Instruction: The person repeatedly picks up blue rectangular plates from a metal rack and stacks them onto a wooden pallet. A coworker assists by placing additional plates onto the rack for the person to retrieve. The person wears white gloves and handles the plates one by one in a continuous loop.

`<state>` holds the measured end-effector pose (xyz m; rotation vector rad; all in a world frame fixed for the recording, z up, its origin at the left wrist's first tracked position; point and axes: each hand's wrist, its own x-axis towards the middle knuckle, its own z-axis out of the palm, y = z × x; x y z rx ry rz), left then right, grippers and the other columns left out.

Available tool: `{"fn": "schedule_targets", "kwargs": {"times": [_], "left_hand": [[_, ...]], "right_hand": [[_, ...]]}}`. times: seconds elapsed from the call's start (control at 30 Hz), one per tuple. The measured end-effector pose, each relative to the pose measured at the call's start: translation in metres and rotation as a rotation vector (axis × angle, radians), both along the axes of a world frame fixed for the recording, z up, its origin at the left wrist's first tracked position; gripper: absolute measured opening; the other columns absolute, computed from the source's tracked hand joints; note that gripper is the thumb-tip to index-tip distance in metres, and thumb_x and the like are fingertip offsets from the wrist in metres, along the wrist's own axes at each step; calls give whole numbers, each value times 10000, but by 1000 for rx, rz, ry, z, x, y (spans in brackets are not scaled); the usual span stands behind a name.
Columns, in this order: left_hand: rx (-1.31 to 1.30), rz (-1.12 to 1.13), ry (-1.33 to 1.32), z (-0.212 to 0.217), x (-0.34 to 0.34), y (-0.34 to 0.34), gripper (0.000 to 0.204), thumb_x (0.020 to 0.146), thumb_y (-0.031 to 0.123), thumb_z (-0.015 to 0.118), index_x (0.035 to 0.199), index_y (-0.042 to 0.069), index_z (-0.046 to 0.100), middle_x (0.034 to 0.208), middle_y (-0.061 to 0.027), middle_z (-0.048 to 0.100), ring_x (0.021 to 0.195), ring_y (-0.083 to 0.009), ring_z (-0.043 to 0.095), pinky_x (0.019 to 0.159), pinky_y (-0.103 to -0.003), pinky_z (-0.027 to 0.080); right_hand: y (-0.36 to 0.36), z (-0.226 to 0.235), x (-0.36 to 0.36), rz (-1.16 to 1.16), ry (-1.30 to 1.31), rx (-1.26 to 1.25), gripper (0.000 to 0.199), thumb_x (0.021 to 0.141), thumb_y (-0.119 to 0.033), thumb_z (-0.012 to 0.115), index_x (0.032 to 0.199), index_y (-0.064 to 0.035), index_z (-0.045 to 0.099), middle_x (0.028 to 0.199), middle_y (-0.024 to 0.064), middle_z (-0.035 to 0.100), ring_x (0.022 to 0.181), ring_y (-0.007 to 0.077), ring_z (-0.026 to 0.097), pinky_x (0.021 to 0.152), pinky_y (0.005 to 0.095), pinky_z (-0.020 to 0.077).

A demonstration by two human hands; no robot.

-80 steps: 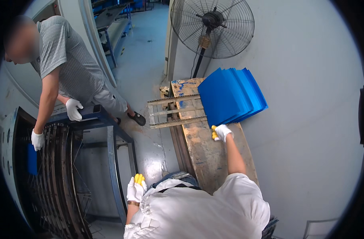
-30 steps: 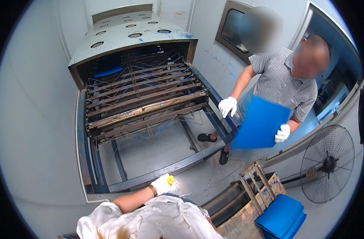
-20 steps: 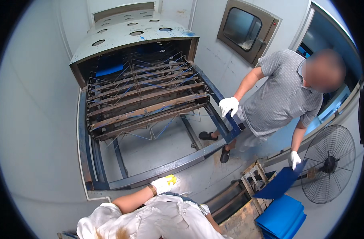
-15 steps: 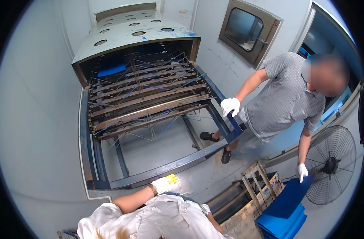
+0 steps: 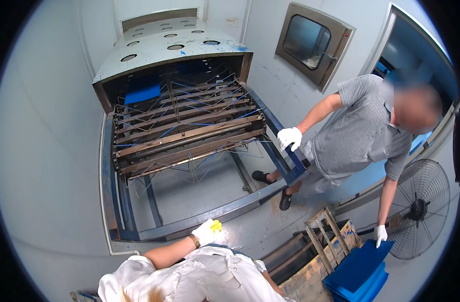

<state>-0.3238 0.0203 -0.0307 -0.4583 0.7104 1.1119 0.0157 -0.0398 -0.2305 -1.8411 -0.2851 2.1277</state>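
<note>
From where I stand, the stack [image 5: 373, 286] of blue sheets sits on the paint-stained table [image 5: 307, 280], just beside the slotted rack [image 5: 327, 236]. The co-worker's left hand [image 5: 380, 234] touches the upper edge of the top sheet [image 5: 360, 266]; I can't tell whether its fingers pinch the sheet or only press on it. The sheets don't line up, so a sideways push could, I think, send the upper ones sliding off the pile. The fan [image 5: 418, 207] stands close behind; if it is running, which I can't make out, its draught might lift a loose edge.

The wearer's left hand [image 5: 206, 233] is near the front rail of the frame [image 5: 246, 200], apparently with nothing in it. Its yellow-tipped fingers lie close together, though how tightly they curl I can't say. The wristband [image 5: 194, 240] could snag on the rail if that arm swung forward. The right hand is hidden.

The co-worker's right hand [image 5: 290, 138] rests on the frame's side, near the bars [image 5: 189, 132]. Should those bars travel, a careless reach inward could trap a glove. Another sheet [image 5: 143, 94] lies under the hood [image 5: 168, 48], at the bars' far end.
</note>
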Motion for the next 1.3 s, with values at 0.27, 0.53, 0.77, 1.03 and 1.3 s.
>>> {"fn": "schedule_targets", "kwargs": {"times": [0.27, 0.53, 0.77, 1.03, 1.3], "left_hand": [[544, -356, 585, -45, -8, 0, 213, 817, 182, 467, 989, 61, 500, 983, -90, 540, 895, -251, 504, 681, -351, 448], [130, -73, -162, -11, -6, -3, 237, 823, 66, 444, 1057, 61, 483, 1036, -81, 522, 927, -237, 499, 686, -341, 446], [880, -448, 1143, -98, -10, -8, 236, 847, 114, 440, 1076, 81, 489, 1038, -67, 524, 910, -217, 506, 690, -313, 450], [90, -222, -60, -22, -13, 5, 208, 843, 248, 478, 953, 83, 539, 849, -49, 557, 742, -187, 521, 577, -284, 448], [0, -72, -148, -23, -9, 10, 254, 835, 307, 472, 942, 85, 532, 850, -55, 561, 733, -200, 525, 567, -288, 444]], "right_hand": [[-1, -6, -5, -19, 50, -9, 157, 744, -102, 487, 737, -2, 608, 718, 138, 599, 567, 278, 558, 552, 385, 448], [-9, -25, 4, -35, 155, -13, 182, 758, -112, 465, 747, 5, 604, 733, 148, 602, 576, 286, 564, 567, 389, 458], [-1, -2, -5, -62, 94, -109, 186, 764, -111, 455, 749, 4, 601, 743, 153, 602, 584, 293, 567, 576, 391, 462], [5, 3, -10, -38, 31, -54, 178, 765, -113, 456, 748, -14, 604, 736, 142, 602, 587, 291, 565, 568, 393, 459], [3, 6, -12, -33, 8, -36, 172, 766, -115, 457, 747, -33, 607, 730, 131, 601, 590, 289, 563, 560, 394, 455]]}}
